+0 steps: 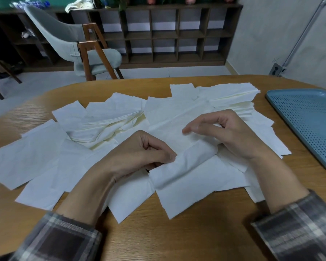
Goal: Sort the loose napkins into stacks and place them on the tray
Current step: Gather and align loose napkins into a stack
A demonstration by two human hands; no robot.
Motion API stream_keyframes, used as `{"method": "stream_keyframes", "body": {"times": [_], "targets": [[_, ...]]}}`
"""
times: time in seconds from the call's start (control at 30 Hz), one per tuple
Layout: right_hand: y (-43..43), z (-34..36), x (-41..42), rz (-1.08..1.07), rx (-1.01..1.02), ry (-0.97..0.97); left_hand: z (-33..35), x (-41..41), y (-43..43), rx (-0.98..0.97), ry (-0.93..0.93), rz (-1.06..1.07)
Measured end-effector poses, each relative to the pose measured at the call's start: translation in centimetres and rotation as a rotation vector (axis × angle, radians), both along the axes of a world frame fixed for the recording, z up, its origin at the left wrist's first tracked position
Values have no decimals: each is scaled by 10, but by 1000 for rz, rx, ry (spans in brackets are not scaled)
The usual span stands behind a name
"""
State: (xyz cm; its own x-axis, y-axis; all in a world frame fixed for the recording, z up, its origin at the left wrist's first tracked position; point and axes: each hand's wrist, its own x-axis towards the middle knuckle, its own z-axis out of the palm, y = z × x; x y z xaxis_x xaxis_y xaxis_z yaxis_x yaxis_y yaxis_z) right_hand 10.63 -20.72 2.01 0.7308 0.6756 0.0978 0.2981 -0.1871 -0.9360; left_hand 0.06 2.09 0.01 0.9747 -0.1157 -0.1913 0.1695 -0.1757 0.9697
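Head cam: left hand has its fingers curled tight, pinching one end of a white paper napkin folded into a loose roll that sticks out to their right. Right hand hangs just past that roll, fingers loosely bent and gripping nothing. It might be brushing the paper underneath, hard to say. More loose white paper napkins sprawl over the oval wooden tabletop all round both hands. The light blue perforated plastic tray sits well right of the right fingers.
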Motion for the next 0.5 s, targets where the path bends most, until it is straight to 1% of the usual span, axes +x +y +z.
{"method": "stream_keyframes", "body": {"times": [0.1,0.23,0.3,0.37,0.5], "targets": [[0,0,0,-9,17,-22,-1,0,-1,18,-89,36],[0,-1,0,-9,27,24,2,2,-5,46,-247,214],[1,-1,-4,-10,45,78,2,4,-7,10,-285,303],[3,-2,-7,-67,79,101,0,5,-7,18,-324,355],[7,-3,-7,-191,110,67,-3,4,-8,58,-336,404]]}}
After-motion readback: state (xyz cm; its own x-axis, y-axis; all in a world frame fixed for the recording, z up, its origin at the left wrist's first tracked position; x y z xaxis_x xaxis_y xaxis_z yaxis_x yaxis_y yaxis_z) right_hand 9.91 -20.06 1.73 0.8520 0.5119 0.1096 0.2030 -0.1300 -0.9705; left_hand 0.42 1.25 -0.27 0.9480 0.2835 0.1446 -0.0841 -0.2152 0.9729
